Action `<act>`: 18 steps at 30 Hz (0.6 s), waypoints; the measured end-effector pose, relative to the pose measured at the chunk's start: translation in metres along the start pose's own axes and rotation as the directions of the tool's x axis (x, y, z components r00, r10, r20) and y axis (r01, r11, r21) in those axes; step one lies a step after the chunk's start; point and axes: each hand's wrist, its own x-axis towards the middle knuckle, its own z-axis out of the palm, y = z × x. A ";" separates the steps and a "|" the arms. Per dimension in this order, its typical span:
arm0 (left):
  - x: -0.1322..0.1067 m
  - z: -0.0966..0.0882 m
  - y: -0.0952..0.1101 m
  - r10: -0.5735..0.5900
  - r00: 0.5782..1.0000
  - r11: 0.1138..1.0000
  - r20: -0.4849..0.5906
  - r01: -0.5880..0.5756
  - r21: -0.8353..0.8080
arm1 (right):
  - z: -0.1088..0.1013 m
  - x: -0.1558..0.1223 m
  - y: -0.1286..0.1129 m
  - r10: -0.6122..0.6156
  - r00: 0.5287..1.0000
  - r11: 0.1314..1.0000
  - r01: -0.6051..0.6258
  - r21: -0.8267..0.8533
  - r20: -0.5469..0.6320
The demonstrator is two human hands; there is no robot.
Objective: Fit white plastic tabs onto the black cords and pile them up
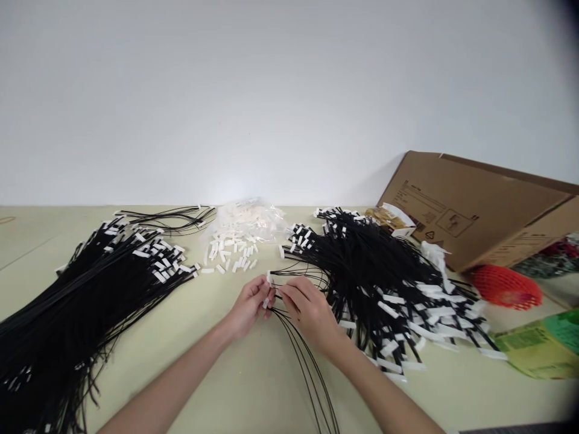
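Observation:
Near the middle of the table, my left hand (252, 303) pinches a small white connector (266, 302) between thumb and fingers. My right hand (310, 310) is closed close beside it, its fingertips on a thin black wire at the connector; the exact grip is partly hidden. Several black wires (304, 355) trail from there toward the front edge. Just above my fingertips another white connector (269, 277) ends a set of wires that runs right. Behind my hands, loose white connectors (230, 250) lie spilled before a clear plastic bag (253, 214).
A large bundle of black wires (104, 289) with white ends lies at left. Another wire pile (371, 265) spreads at right. Beyond it are a leaning cardboard box (474, 205), a red foam net (506, 287) and a green-yellow bag (538, 346). A wall stands behind the table.

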 end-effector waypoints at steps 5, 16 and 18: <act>0.001 0.000 0.000 0.001 1.000 1.000 -0.002 -0.001 0.017 | 0.001 0.000 -0.001 0.014 0.999 0.998 -0.011 -0.060 0.047; 0.001 0.000 0.000 0.024 1.000 0.999 -0.017 -0.024 0.049 | 0.001 0.000 0.000 0.061 0.995 0.996 -0.056 -0.071 0.073; 0.001 0.000 0.000 0.033 0.999 0.997 -0.019 -0.032 0.068 | 0.001 0.000 0.000 0.070 0.995 0.996 -0.066 -0.058 0.074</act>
